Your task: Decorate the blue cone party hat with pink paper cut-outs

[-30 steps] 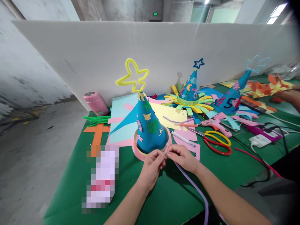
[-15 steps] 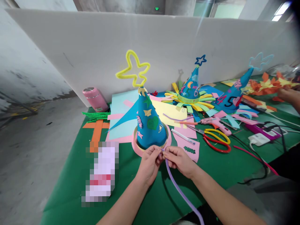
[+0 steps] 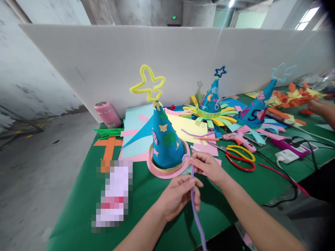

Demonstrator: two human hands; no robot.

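A long purple pipe cleaner [image 3: 197, 223] runs through both my hands and hangs toward the table's front edge. My right hand [image 3: 208, 167] pinches it near its upper end, where a short bent tip sticks out to the left. Lower down, my left hand [image 3: 179, 195] has its thumb and fingers closed around the same stem. Just behind them stands a blue cone party hat [image 3: 167, 143] with stars, a green heart and a pink brim. A yellow pipe-cleaner star [image 3: 148, 83] tops it.
Scissors [image 3: 239, 158], a pink glue gun [image 3: 240, 137] and a purple power strip [image 3: 293, 148] with cables lie to the right. Two more decorated hats [image 3: 210, 99] stand behind. A pink bottle [image 3: 107, 115] is at left. Another person's hand [image 3: 323, 108] is at far right.
My hands have moved apart: the left slid down along the pipe cleaner, the right rose slightly to the right. The pipe cleaner's tip is now bent, and the view has tilted up a little.
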